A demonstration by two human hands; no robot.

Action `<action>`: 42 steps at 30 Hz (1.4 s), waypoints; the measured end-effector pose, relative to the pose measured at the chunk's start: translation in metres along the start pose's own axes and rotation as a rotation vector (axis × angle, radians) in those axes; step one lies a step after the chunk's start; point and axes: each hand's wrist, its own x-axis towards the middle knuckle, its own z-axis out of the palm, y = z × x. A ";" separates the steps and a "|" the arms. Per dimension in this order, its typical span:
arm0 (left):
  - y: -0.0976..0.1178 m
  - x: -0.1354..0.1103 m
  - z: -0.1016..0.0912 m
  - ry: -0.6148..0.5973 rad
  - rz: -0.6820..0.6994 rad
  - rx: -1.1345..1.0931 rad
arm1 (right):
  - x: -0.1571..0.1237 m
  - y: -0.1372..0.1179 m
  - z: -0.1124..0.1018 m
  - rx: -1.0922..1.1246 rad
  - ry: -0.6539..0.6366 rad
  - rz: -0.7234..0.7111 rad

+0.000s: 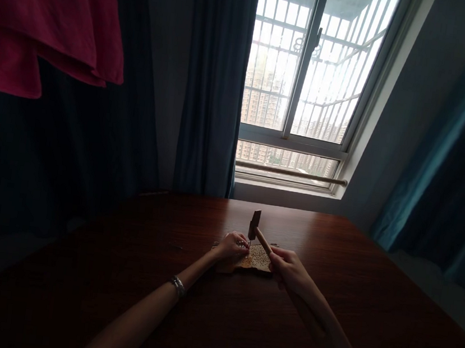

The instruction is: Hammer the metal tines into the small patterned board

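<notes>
My right hand is wrapped round the wooden handle of a hammer. The hammer's dark head is raised upright over a tan, irregular-edged piece covered in dark dots or holes, lying on the table. At the left part of that piece, my left hand pinches a thin upright rod, a nail or a punch; I cannot tell which. The hammer head is right at the rod's top, and whether they touch is unclear. My left fingers partly hide the rod's lower end and the piece's left side.
The brown wooden table reaches to the wall under a barred window. Dark blue curtains hang on both sides. A pink cloth hangs at upper left. A small thin dark item lies left of my hands.
</notes>
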 end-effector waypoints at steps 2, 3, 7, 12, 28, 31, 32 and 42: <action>0.002 0.000 0.000 0.006 -0.004 0.018 | -0.001 -0.001 0.001 -0.003 0.002 -0.002; 0.002 -0.001 0.000 0.008 -0.010 0.029 | -0.002 -0.002 0.002 -0.009 -0.002 0.002; 0.003 -0.001 -0.001 0.005 -0.012 0.046 | -0.004 -0.006 0.003 0.010 -0.018 0.003; 0.003 -0.001 -0.002 0.002 0.001 0.034 | -0.002 -0.008 0.001 0.026 -0.007 -0.009; 0.003 -0.002 -0.003 -0.008 -0.005 0.023 | 0.001 -0.004 0.002 0.048 0.017 -0.022; 0.003 -0.002 -0.003 -0.003 -0.019 0.037 | 0.000 -0.004 0.001 0.014 0.009 0.002; 0.003 -0.002 -0.003 -0.002 -0.019 0.039 | 0.000 -0.005 0.002 0.007 0.007 0.010; 0.005 -0.002 -0.003 0.011 -0.002 0.050 | -0.001 -0.003 0.004 -0.003 0.026 0.020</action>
